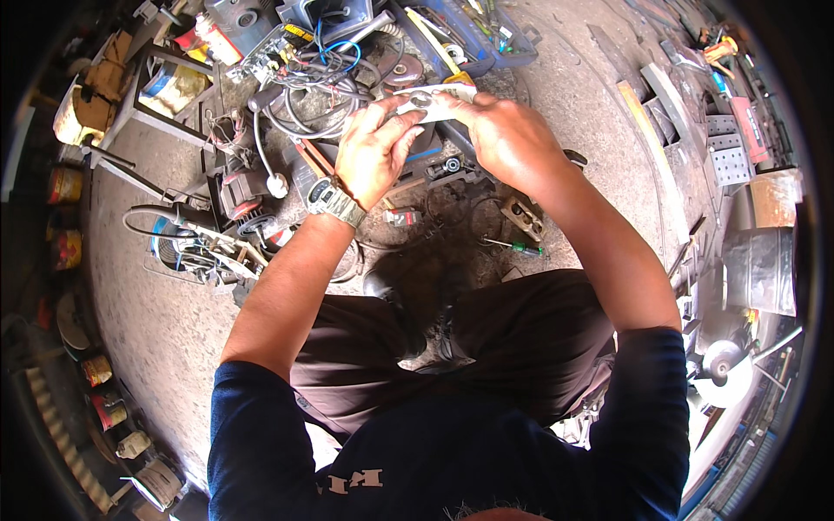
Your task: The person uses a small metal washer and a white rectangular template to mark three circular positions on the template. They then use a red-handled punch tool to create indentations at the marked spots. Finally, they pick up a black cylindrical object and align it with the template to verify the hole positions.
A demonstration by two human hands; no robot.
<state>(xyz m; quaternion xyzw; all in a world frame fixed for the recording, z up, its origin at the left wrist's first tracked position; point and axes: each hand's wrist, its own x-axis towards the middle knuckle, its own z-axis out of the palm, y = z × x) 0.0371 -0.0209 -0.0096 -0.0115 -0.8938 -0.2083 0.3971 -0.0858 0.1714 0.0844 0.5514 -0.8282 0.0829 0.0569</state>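
Observation:
Up ahead, my two hands come together on a small flat white piece [440, 112], like a card or sheet, with a dark round shape on it. Whether that shape is a separate part or a mark, I cannot tell. My left hand [372, 149], with a watch [334, 201] on its wrist, is closed on the piece's left end. Its right end is pinched by my right hand [512, 139]. Below them on the floor lie a metal part with a round bearing [451, 164], a small red and grey box [401, 217], a slotted wooden block [522, 218] and a green-handled screwdriver [525, 249].
Tangled grey cables [321, 100] lie beyond my left hand, near a blue toolbox [508, 43]. A motor-like power tool [243, 189] and a metal frame [174, 126] stand left. Right are a wooden strip [647, 139], metal offcuts [728, 156] and a metal bucket [760, 269].

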